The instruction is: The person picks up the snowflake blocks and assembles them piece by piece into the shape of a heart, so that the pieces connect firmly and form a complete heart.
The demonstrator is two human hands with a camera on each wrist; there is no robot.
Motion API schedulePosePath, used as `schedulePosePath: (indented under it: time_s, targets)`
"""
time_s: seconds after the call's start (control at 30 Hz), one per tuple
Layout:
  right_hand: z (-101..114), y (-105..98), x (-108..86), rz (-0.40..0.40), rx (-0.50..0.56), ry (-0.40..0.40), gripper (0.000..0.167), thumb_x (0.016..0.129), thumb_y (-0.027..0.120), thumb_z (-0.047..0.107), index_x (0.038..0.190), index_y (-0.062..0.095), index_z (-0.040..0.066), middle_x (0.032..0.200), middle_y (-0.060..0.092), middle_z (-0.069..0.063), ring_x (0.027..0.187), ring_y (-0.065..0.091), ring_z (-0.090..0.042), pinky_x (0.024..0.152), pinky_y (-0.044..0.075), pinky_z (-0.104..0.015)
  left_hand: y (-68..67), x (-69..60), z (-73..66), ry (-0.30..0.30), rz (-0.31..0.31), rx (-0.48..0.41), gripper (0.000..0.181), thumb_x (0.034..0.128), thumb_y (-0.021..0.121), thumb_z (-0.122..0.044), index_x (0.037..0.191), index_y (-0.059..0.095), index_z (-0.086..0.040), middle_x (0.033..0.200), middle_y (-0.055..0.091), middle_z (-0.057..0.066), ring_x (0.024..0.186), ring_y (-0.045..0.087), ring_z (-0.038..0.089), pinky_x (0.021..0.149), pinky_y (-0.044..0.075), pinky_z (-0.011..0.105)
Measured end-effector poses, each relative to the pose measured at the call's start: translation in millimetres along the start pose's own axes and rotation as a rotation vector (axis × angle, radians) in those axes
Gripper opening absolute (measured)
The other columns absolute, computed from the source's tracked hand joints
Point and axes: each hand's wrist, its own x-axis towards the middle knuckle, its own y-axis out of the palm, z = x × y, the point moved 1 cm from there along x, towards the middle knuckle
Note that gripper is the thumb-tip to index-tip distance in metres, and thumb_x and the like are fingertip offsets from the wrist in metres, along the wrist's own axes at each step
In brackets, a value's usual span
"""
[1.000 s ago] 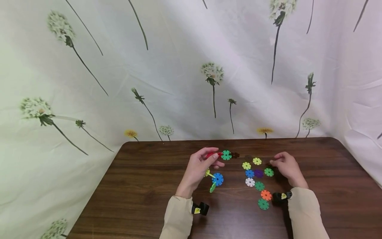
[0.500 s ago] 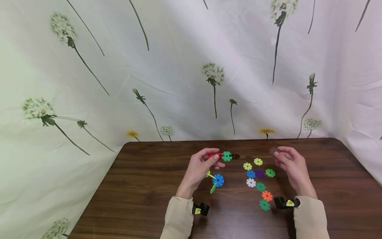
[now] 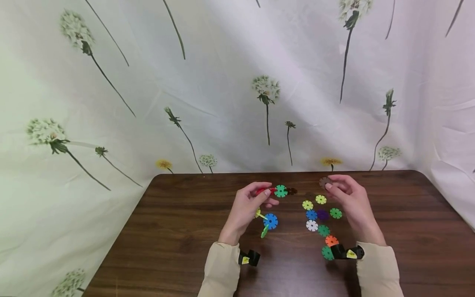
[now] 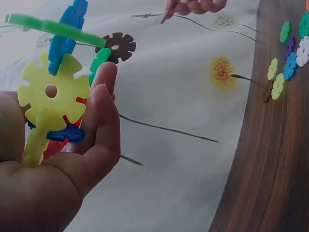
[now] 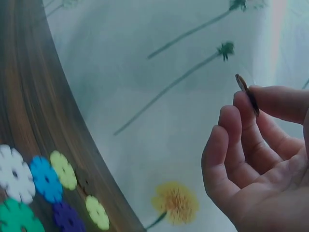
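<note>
A cluster of joined notched discs (image 3: 270,222) is held above the table by the left hand (image 3: 241,212), whose thumb and fingers pinch it at a red disc (image 3: 261,192). Seen from the head, a green disc sits at 3 o'clock from the red, with a brown disc past it on the same line. The cluster's blue disc is at 5 o'clock from the red; a yellow piece joins it at 10 o'clock and a light green piece at 7 o'clock. The left wrist view shows 2 yellow discs set across each other and a dark blue disc beside the palm.

At 2 o'clock from the cluster, the right hand (image 3: 352,202) pinches 1 loose brown disc (image 3: 324,182) between thumb and fingertips; the right wrist view shows it nearly edge-on. The 2 hands are apart, and the brown disc does not touch the cluster.

At 6 o'clock from that disc, 10 loose discs (image 3: 312,225) lie flat on the table: 2 yellow, 3 green, 1 blue, 1 purple, 1 white, 1 orange and 1 brown, the last hard to see against the dark wood. The lowest green is partly hidden by the right wrist camera (image 3: 346,252).

The dark wooden table (image 3: 178,231) meets a white cloth (image 3: 222,103) printed with dandelions towards 12 o'clock. Both sleeves (image 3: 222,266) are beige.
</note>
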Motion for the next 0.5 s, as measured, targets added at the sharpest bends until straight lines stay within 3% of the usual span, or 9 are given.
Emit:
schedulePosePath:
  time_s: [0.1,0.17,0.33,0.5]
  targets:
    - [2.9,8.5,-0.5,0.031,-0.014,-0.006,0.023,0.092,0.066,0.016,0.113,0.058,0.01,0.086,0.071,0.01,0.078,0.069,-0.006,0.072,0.057,-0.021,0.3,0.2,-0.9,0.001,-0.006,0.008,0.028,0.0972,0.057,-0.014,0.124,0.06,-0.004,0.106,0.068,0.022,0.084,0.073,0.02,0.086,0.057,0.044]
    - [4.1,13.1,-0.9,0.049,-0.045,-0.021,0.024,0.093,0.065,0.016,0.114,0.057,0.008,0.085,0.071,0.009,0.077,0.069,-0.006,0.073,0.057,-0.021,0.1,0.2,-1.2,0.003,-0.009,0.013,0.028,0.0973,0.057,-0.014,0.124,0.061,-0.005,0.104,0.069,0.022,0.084,0.073,0.019,0.086,0.057,0.043]
    - [4.5,22.6,-1.4,0.104,-0.109,-0.053,0.027,0.093,0.064,0.016,0.115,0.056,0.002,0.085,0.072,0.008,0.075,0.069,-0.007,0.075,0.056,-0.021,-1.0,0.1,-0.7,0.016,-0.014,0.021,0.027,0.0973,0.057,-0.014,0.123,0.062,-0.006,0.103,0.069,0.025,0.09,0.072,0.033,0.084,0.058,0.037]
    - [3.5,29.8,-1.8,0.154,-0.101,-0.055,0.028,0.093,0.064,0.014,0.114,0.055,-0.001,0.086,0.072,0.006,0.077,0.07,-0.008,0.076,0.058,-0.024,-1.4,0.2,0.0,0.018,-0.015,0.015,0.026,0.0972,0.057,-0.013,0.122,0.062,-0.006,0.103,0.07,0.021,0.096,0.067,0.044,0.082,0.058,0.032]
